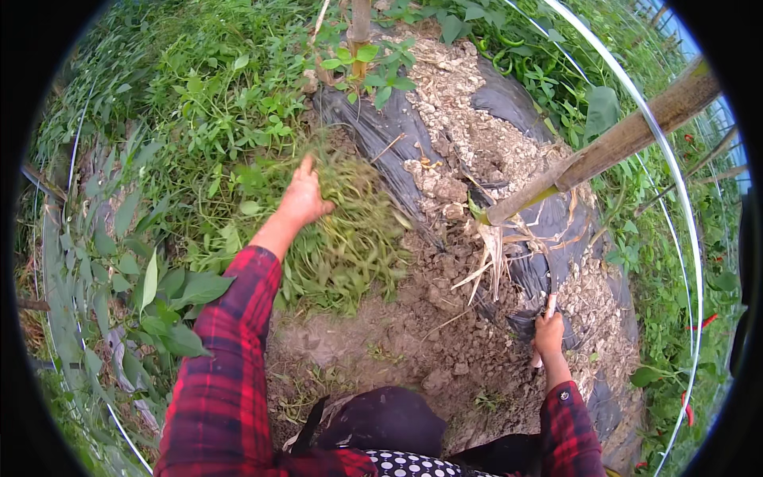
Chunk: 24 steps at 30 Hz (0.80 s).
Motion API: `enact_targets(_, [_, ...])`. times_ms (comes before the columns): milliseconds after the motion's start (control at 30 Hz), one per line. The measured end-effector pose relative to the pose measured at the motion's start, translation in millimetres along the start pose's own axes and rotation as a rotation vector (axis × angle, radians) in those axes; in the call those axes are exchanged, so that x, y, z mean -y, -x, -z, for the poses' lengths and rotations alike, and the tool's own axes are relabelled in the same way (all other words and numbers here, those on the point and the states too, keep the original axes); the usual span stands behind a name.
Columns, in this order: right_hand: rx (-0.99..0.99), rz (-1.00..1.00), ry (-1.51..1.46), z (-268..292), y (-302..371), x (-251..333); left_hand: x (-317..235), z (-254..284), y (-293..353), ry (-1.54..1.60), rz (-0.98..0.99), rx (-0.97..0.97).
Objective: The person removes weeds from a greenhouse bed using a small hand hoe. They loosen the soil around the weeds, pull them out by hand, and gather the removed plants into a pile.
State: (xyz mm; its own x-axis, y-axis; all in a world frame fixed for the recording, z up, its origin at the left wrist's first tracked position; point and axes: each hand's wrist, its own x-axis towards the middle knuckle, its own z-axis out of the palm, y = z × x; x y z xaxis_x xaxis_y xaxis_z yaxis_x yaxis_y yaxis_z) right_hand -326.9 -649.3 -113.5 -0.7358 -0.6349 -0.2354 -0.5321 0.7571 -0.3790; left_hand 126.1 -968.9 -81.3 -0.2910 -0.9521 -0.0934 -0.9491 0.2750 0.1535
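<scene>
My left hand [302,196] is over a heap of uprooted or cut weeds [350,246], its thumb held apart from the fingers. It touches or hovers just above the heap, and I see nothing held in it. The heap's green stems are smeared by motion. Over on the right, my right hand [548,334] is closed round the pale handle of a sickle [551,304]. Its thin, dark curved blade points away from me over the torn black plastic mulch film [531,274]. Dry leaf husks [494,253] lie close to the blade.
A thick bamboo pole [612,151] slants across the right, beside a white hoop [675,171]. Another upright stake [359,40] stands at the far end. Growing weeds [230,111] fill the far left, leafy plants [171,310] the near left. Pepper plants [509,52] line the right.
</scene>
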Motion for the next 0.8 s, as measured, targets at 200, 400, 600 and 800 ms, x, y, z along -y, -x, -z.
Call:
enact_targets(200, [-0.059,0.050,0.026,-4,-10,-34,48,-28,-51,-0.003,0.420,0.181])
enact_targets(400, [-0.103,0.107,0.088,-14,-9,-34,120,-103,-79,-0.192,0.011,0.521])
enact_targets(600, [-0.083,0.087,0.041,-20,-9,-26,155,-109,-71,0.250,0.038,0.360])
enact_targets(800, [-0.071,0.053,0.025,-6,-2,-10,106,-80,-2,0.683,0.373,0.200])
